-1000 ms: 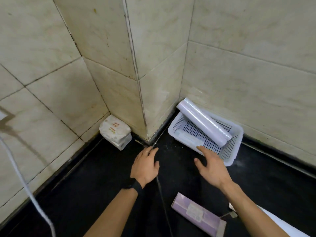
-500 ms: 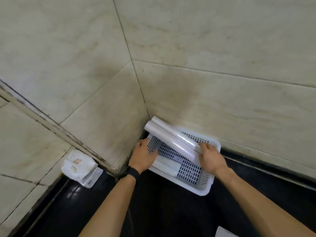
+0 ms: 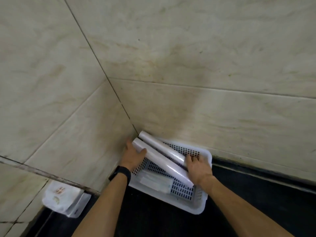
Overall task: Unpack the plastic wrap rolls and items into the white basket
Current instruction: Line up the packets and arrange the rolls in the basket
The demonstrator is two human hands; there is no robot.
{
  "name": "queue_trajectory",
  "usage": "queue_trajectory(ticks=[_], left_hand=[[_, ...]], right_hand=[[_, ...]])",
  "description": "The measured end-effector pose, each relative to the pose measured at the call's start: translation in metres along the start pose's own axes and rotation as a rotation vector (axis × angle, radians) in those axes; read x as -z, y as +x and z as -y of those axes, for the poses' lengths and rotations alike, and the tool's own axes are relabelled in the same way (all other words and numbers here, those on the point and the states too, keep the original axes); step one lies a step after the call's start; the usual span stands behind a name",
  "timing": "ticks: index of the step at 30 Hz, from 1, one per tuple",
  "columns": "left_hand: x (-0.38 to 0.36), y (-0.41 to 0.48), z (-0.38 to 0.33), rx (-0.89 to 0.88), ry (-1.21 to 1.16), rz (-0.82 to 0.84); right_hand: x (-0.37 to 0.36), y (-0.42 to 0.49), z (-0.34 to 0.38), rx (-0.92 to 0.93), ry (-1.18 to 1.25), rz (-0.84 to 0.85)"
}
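A white perforated basket (image 3: 207,183) sits on the black surface, pushed into the corner of the tiled walls. Two plastic wrap rolls lie slanted across it, side by side, their upper ends sticking out over the basket's far left corner: a near roll (image 3: 161,161) and a far roll (image 3: 162,148). My left hand (image 3: 132,155) holds the near roll's upper end, thumb laid across it. My right hand (image 3: 199,168) grips the rolls' lower ends, fingers curled over the far roll. A flat white packet (image 3: 153,182) lies on the basket floor under the rolls.
A white plastic-wrapped pack (image 3: 63,200) leans against the wall at lower left. Beige tiled walls (image 3: 188,65) close in the corner behind and left of the basket. The black surface (image 3: 256,212) stretches right and toward me.
My hands went from hovering above the black surface to the basket and took hold of the rolls' ends. My view swung right, so the purple box left the frame.
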State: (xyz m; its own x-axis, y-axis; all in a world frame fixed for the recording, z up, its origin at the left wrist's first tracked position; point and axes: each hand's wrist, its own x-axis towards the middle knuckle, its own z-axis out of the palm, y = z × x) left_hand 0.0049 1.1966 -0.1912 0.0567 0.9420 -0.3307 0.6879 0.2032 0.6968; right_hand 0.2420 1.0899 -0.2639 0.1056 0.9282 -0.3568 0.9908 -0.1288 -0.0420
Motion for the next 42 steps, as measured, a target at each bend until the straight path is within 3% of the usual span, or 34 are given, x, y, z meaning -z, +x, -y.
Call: queue_trajectory(ticks=[5, 9, 14, 17, 23, 30, 35, 39, 42], left_hand=[[0.003, 0.018, -0.001, 0.038, -0.032, 0.038], [0.011, 0.03, -0.004, 0.111, -0.13, -0.031], [0.027, 0.039, -0.014, 0.191, -0.202, 0.175], [0.032, 0.043, -0.019, 0.227, -0.518, 0.184], [0.03, 0.06, -0.021, 0.232, -0.661, 0.19], [0.014, 0.066, -0.02, 0.183, -0.409, 0.138], [0.003, 0.026, -0.018, -0.116, 0.018, -0.234], [-0.005, 0.005, -0.006, -0.093, 0.032, -0.058], [-0.007, 0.0, 0.0, -0.195, 0.024, -0.103]], right_hand=[[0.021, -0.021, -0.015, 0.063, 0.273, -0.163], [0.034, -0.058, -0.017, 0.143, 0.518, -0.128], [0.035, -0.076, -0.002, 0.194, 0.497, -0.034], [0.03, -0.077, 0.008, 0.177, 0.473, 0.015], [0.021, -0.06, 0.012, 0.073, 0.32, 0.02], [0.01, -0.039, 0.015, -0.108, 0.259, -0.007], [-0.002, -0.038, 0.022, -0.116, 0.26, -0.04], [-0.004, -0.036, 0.026, -0.15, 0.24, -0.071], [-0.002, -0.035, 0.032, -0.167, 0.231, -0.042]])
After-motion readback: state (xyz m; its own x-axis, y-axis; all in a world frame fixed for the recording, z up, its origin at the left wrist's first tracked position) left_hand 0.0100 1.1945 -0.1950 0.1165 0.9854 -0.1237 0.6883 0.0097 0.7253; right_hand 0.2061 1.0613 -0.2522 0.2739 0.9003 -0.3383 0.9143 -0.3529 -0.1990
